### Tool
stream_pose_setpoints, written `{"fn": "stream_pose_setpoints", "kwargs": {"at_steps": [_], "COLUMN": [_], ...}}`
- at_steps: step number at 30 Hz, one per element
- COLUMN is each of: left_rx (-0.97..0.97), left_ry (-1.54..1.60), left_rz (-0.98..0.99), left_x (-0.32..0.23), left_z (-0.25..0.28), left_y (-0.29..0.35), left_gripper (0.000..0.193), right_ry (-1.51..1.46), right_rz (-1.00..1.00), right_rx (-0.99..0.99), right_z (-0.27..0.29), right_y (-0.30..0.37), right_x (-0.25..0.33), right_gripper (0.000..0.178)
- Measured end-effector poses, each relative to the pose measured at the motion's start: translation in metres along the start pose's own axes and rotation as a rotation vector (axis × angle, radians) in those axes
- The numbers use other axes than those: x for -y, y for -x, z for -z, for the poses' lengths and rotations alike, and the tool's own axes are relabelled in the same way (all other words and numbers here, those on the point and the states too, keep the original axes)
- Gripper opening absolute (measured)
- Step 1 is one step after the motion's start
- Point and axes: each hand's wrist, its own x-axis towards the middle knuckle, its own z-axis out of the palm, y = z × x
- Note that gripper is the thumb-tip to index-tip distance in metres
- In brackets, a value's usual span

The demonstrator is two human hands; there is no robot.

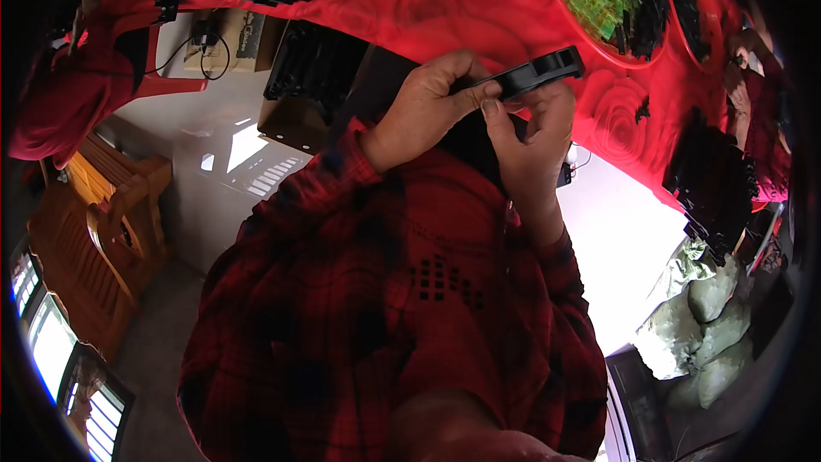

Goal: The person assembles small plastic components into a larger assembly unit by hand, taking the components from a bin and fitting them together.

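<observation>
A long, dark black plastic part (543, 71) with an opening at its far right end is held up in front of my chest, over the near edge of the red table. My left hand (423, 111) pinches its left end between thumb and fingers. From below, my right hand (537, 133) grips the same part, the thumb close to the left fingertips and the other fingers partly hidden behind it. Past the part, at the upper right, a round bowl (588, 48) holds green translucent pieces (603, 8) and thin black pieces (652, 13).
The table has a red rose-patterned cover (389, 8). Black parts are piled at right (710, 171), and others fill a cardboard box (291, 127) at left. Another person's hands (737, 77) show at the far right. A wooden bench (103, 231) and white sacks (705, 316) stand lower down.
</observation>
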Motion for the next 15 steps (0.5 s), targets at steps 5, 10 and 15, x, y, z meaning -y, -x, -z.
{"fn": "stream_pose_setpoints", "kwargs": {"at_steps": [5, 10, 15], "left_rx": [0.057, 0.096, 0.082], "left_ry": [0.257, 0.364, 0.490], "left_rz": [0.040, 0.039, 0.085], "left_x": [0.005, 0.009, 0.012], "left_z": [-0.004, -0.009, -0.015], "left_y": [0.011, 0.025, 0.041], "left_gripper": [0.013, 0.012, 0.013], "right_ry": [0.046, 0.171, 0.184], "right_rz": [0.105, 0.195, 0.271], "right_rx": [-0.003, -0.006, -0.061], "right_z": [0.003, 0.005, 0.000], "right_y": [0.012, 0.032, 0.050], "right_x": [0.000, 0.001, 0.007], "right_gripper": [0.044, 0.046, 0.047]}}
